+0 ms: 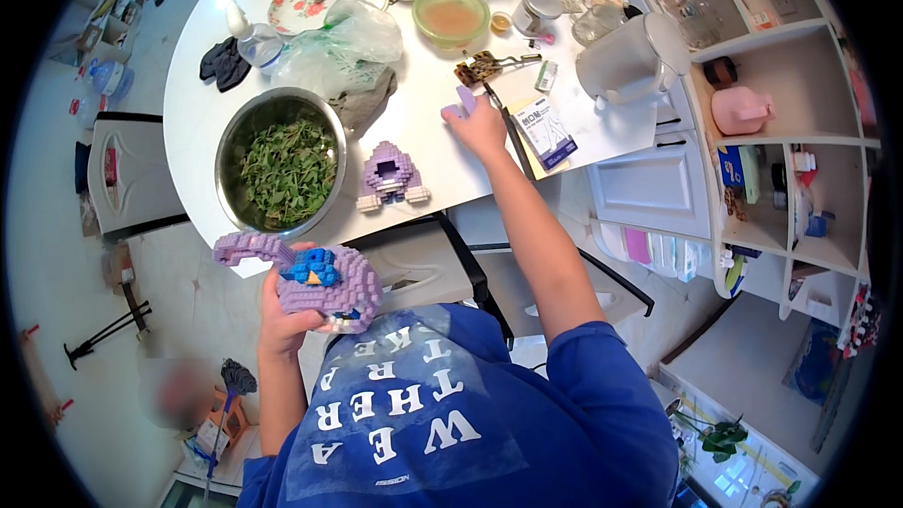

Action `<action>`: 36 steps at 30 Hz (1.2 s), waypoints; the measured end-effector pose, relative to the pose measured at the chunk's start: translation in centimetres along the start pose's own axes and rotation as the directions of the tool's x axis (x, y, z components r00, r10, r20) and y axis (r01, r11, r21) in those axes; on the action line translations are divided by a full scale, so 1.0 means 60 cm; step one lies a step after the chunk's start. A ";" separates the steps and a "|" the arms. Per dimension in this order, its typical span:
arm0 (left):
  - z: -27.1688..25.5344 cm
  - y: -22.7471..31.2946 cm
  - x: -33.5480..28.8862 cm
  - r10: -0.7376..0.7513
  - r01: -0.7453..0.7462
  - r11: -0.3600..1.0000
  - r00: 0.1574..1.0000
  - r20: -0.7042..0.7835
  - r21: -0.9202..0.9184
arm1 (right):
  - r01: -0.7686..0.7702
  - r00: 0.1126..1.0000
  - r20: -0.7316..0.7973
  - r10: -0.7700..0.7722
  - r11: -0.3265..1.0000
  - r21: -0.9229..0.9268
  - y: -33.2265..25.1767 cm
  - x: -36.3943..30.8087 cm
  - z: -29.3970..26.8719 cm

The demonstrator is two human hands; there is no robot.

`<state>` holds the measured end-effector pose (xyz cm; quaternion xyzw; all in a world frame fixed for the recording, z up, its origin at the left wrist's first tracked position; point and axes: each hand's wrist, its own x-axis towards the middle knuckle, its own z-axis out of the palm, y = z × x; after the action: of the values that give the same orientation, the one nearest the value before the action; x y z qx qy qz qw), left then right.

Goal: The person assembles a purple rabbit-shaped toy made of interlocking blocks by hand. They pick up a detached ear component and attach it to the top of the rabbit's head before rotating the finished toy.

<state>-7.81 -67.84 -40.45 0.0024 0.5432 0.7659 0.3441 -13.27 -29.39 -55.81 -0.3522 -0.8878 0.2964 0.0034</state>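
My left hand [278,320] grips a purple block-built figure [340,284] close to my body, beyond the table's near edge. The figure carries a blue and yellow part on its side, and a curved purple arm sticks out to the left. Over the table, my right hand [483,132] pinches a small lavender piece [460,105]; its exact shape is partly hidden by the fingers. On the tabletop between the two hands stands another purple block-built piece [391,175], hollow in the middle, with white blocks at its base.
A steel bowl of green leaves [287,169] stands at the left near edge. Behind it lie a plastic bag [339,52] and a spray bottle [252,38]. Right of my right hand are a black-handled tool [513,136], a small box [546,128] and a large jug [632,61].
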 end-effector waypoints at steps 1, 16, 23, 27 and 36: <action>-0.001 0.000 -0.004 -0.004 0.004 1.000 1.000 -0.010 0.010 | 0.003 1.000 0.010 -0.002 0.996 -0.086 -0.011 0.001 0.005; 0.002 -0.013 -0.010 0.147 -0.143 0.983 0.989 -0.028 0.115 | -0.451 0.869 0.488 0.084 0.541 0.710 0.020 -0.069 -0.035; 0.026 -0.019 0.040 0.268 -0.305 0.917 0.948 0.170 0.257 | -0.455 0.848 0.516 -0.116 0.337 0.824 0.030 -0.168 -0.106; 0.060 -0.028 0.078 0.149 -0.165 0.942 0.986 0.079 0.291 | -0.439 0.878 0.471 -0.084 0.250 0.863 0.043 -0.208 -0.133; 0.172 -0.095 0.277 0.148 -0.168 0.717 0.985 0.087 0.677 | -0.304 0.951 0.310 -0.006 0.175 0.936 0.087 -0.310 -0.206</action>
<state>-13.58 -49.49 -47.14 0.1849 0.7790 0.5398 0.2600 6.65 -31.58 -44.58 -0.3157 -0.4494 0.8310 0.0883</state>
